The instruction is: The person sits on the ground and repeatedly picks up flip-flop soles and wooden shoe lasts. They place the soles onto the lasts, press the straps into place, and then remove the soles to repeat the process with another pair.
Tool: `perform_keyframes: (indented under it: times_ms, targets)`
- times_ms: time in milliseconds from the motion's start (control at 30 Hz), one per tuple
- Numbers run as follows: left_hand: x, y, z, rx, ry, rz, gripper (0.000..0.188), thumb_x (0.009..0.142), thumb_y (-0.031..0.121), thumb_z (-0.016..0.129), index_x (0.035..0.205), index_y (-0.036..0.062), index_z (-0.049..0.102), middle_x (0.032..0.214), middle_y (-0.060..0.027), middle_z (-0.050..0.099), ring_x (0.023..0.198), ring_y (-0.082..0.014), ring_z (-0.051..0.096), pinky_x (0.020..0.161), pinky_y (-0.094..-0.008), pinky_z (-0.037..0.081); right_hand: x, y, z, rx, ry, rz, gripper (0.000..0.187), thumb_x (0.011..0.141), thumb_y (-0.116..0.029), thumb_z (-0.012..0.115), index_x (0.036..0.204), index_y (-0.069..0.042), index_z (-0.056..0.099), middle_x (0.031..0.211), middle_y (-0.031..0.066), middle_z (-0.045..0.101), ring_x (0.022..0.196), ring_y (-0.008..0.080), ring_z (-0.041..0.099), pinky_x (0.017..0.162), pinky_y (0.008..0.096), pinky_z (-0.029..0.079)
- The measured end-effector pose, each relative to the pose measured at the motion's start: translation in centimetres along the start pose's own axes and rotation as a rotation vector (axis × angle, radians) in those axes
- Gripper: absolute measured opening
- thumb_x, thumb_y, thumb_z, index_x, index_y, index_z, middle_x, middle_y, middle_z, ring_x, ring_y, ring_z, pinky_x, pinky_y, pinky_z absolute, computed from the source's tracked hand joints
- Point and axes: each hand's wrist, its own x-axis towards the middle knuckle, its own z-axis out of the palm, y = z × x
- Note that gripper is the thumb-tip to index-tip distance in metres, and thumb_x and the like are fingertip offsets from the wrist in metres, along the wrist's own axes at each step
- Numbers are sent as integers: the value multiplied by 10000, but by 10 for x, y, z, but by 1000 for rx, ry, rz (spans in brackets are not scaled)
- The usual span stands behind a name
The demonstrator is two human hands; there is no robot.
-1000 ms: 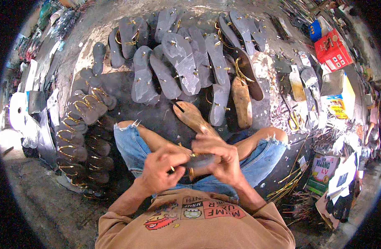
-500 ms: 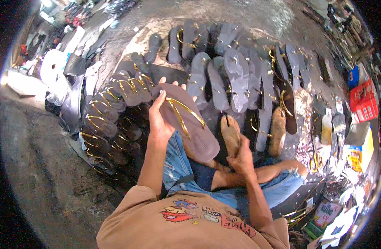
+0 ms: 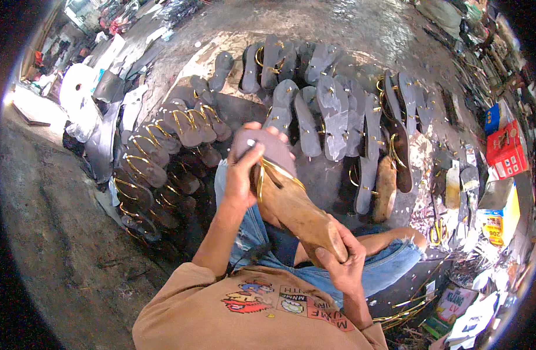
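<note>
Sandal now held in both hands, lifted over the lap. Half a second ago it was up in the left hand alone, sole flat to the camera, while the right hand was low near the knees; a second ago both hands were bunched together at the lap on something small.

Left hand clamped on the toe end, fingers wrapped over the grey front, thumb by the gold strap. Right hand closed on the brown heel end, at 5 o'clock from the left. Hands apart, one at each end, the sandal slanting between them from 11 to 5.

Reading of it: the piece has come out of the one-handed look and is braced at both ends, which suits pressing or checking the strap seating. That is my guess only.

Around: a fan of grey soles on the floor at 12 o'clock, a stacked row of gold-strapped sandals at 9 to 10 o'clock, red boxes at 2 o'clock, yellow-handled scissors at 3 o'clock.
</note>
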Motion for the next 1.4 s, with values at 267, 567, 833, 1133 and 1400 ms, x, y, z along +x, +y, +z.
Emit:
perform_keyframes:
  times_ms: [267, 567, 833, 1133, 1400]
  targets:
    - [-8, -2, 7, -34, 70, -106, 450, 1078, 259, 588, 1500, 210, 441, 1516, -206, 543, 1421, -408, 532, 1116, -722, 472, -11, 7, 17, -293, 26, -236, 651, 845, -53, 756, 1463, 59, 585, 1506, 312, 584, 1383, 425, 606, 1158, 486, 474]
    - [-9, -41, 4, -67, 9, -205, 495, 1043, 251, 626, 1494, 228, 423, 1437, -161, 576, 1408, -358, 541, 1106, -724, 476, 18, 46, 25, -200, 101, -215, 581, 938, -128, 702, 1491, 9, 593, 1632, 300, 449, 1531, 434, 421, 1243, 520, 347]
    - [-102, -73, -12, 27, 263, -624, 587, 1121, 456, 468, 1576, 87, 438, 1526, -100, 560, 1386, -253, 574, 1156, -446, 477, 15, 56, 37, -616, -2, -194, 729, 844, -273, 848, 1506, -124, 582, 1588, 213, 425, 1500, 432, 376, 1230, 556, 327]
    - [-151, 6, 12, -67, 309, -890, 764, 942, 565, 635, 1444, -6, 554, 1317, -213, 687, 1200, -345, 690, 1092, -502, 531, -42, 74, 17, -73, 95, 289, 419, 1138, -373, 543, 963, -11, 661, 944, 40, 660, 835, 168, 584, 757, 363, 502]
    - [-200, -55, -55, -896, -189, -741, 913, 870, 575, 715, 1512, -36, 495, 1383, -209, 661, 1256, -342, 663, 1090, -495, 527, -79, 32, -4, 623, -94, 678, 426, 1041, -446, 677, 795, -103, 620, 695, -32, 585, 606, 98, 503, 560, 284, 385]
